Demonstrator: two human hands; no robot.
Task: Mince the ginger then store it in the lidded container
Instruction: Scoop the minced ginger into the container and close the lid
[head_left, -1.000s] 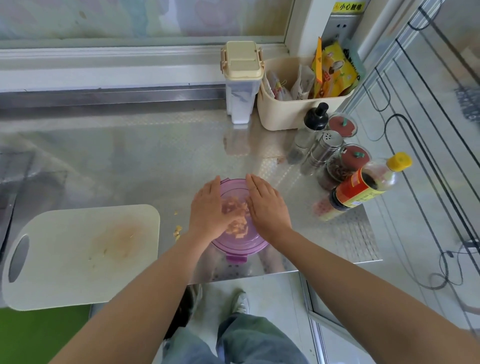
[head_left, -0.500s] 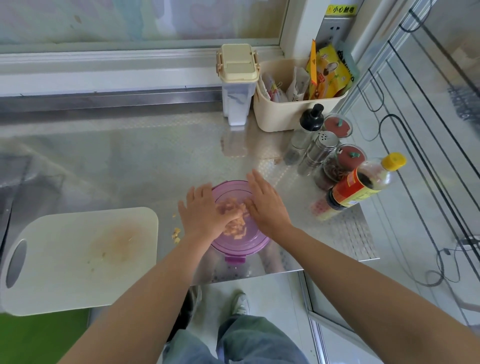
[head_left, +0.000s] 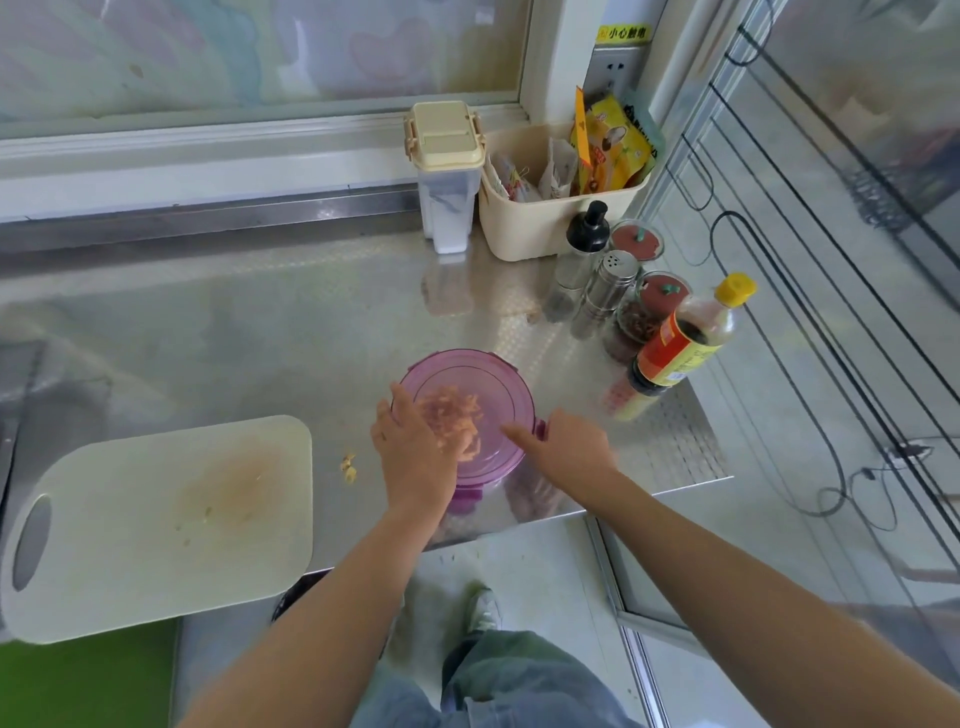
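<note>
A round purple lidded container stands on the steel counter near its front edge, lid on. Minced ginger shows through the clear lid. My left hand lies with straight fingers on the lid's left rim. My right hand is at the right rim beside a side clip, its index finger stretched across the lid's edge; its other fingers are hard to make out. A few ginger bits lie on the counter left of the container.
A white cutting board with a stain overhangs the counter's front edge at the left. Behind and to the right stand a sauce bottle, a shaker, spice jars, a beige bin and a lidded canister.
Both hands have slid off the middle of the lid towards its sides. The right hand moved right to the side clip, and more of the lid shows.
</note>
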